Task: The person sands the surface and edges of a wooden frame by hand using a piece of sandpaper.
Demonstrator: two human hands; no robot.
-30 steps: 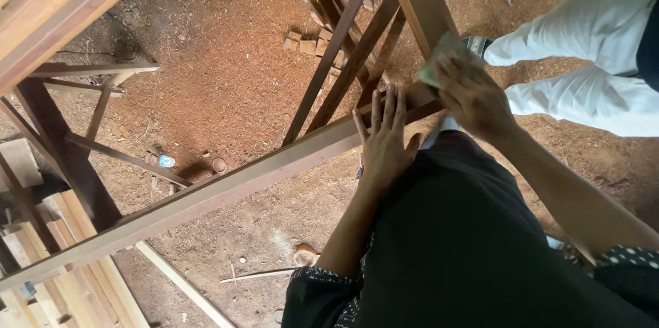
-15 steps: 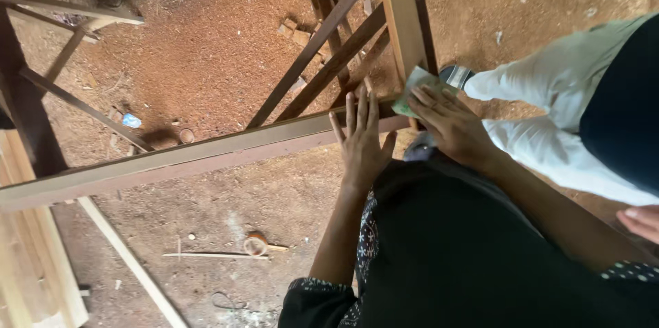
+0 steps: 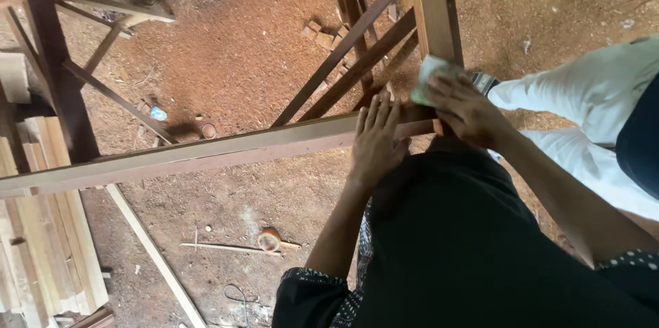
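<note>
A long brown wooden rail of a frame runs across the view and meets an upright wooden post at the right. My left hand lies flat on the rail near that joint, fingers spread, holding nothing. My right hand presses a pale green piece of sandpaper against the post just above the joint. My black clothing fills the lower right.
Thin diagonal braces cross behind the frame above a dusty red sawdust floor. Stacked planks lie at the left, a loose slat and a small tape roll on the floor. Another person's white-trousered legs stand at the right.
The view has shifted, so the frame sits further right and lower. Both hands stay at the joint; my right hand with the sandpaper has shifted slightly along the post.
</note>
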